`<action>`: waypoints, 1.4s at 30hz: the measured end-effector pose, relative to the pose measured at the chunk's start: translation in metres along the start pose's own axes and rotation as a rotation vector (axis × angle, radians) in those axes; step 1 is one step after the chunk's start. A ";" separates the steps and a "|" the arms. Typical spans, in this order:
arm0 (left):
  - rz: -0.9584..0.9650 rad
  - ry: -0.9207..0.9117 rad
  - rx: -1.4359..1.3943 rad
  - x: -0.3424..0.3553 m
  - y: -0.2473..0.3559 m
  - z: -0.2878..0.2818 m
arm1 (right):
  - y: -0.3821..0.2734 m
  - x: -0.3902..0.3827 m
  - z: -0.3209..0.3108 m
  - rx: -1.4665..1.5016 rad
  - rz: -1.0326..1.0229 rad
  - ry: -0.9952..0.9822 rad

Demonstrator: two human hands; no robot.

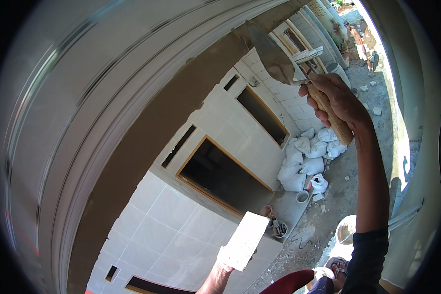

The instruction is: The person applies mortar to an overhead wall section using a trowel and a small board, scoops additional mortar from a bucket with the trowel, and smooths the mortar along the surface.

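Note:
My right hand point(347, 98) is wrapped round the wooden handle of a pointed trowel point(275, 61), raised at the upper right. The trowel's grey blade, smeared with brownish mortar, has its tip at a band of wet-looking mortar point(147, 128) along the wall top below the ceiling trim. Whether the tip touches the mortar, I cannot tell. Lower down, my left hand point(224, 258) grips a flat white rectangular slab point(247, 239) by its near end. Part of those fingers is hidden behind the slab.
Ridged ceiling trim point(108, 88) curves along the left. Below are a dark doorway point(220, 174), piled white sacks point(299, 161) and a round container point(302, 197). A bucket point(346, 230) stands near my sandalled foot point(339, 267). Another person point(360, 46) is far off, upper right.

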State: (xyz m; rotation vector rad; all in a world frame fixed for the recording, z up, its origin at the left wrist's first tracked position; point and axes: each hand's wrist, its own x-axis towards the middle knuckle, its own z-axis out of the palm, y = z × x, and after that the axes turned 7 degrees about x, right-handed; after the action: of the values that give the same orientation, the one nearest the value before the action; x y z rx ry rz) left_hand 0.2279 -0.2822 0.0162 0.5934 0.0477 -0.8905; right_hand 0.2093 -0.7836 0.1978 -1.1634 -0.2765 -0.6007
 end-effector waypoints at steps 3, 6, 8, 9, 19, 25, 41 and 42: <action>0.014 -0.004 0.032 -0.001 -0.003 0.007 | -0.003 0.003 0.000 0.001 0.021 -0.053; 0.088 0.095 0.207 -0.003 -0.008 0.020 | -0.003 0.000 0.008 -0.001 0.046 -0.120; 0.157 0.216 0.367 -0.004 -0.011 0.028 | -0.002 -0.009 0.018 0.009 0.071 -0.147; 0.146 0.216 0.283 -0.004 -0.012 0.030 | -0.001 -0.017 0.026 0.027 0.054 -0.190; 0.100 0.066 0.027 -0.003 -0.007 0.003 | 0.023 -0.121 0.138 -0.268 -0.519 -0.524; 0.134 0.125 0.118 -0.005 -0.012 0.006 | 0.028 -0.099 0.126 -0.443 -0.504 -0.428; 0.206 0.187 0.201 -0.011 -0.015 0.028 | 0.031 -0.031 0.014 0.327 0.100 -0.007; 0.194 0.193 0.208 -0.010 -0.014 0.030 | 0.034 -0.031 0.015 0.423 0.138 -0.035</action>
State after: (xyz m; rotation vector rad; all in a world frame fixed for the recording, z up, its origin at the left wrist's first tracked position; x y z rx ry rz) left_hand 0.2052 -0.2971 0.0372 0.8625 0.0710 -0.6518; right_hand 0.2053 -0.7515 0.1617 -0.7769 -0.3323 -0.3763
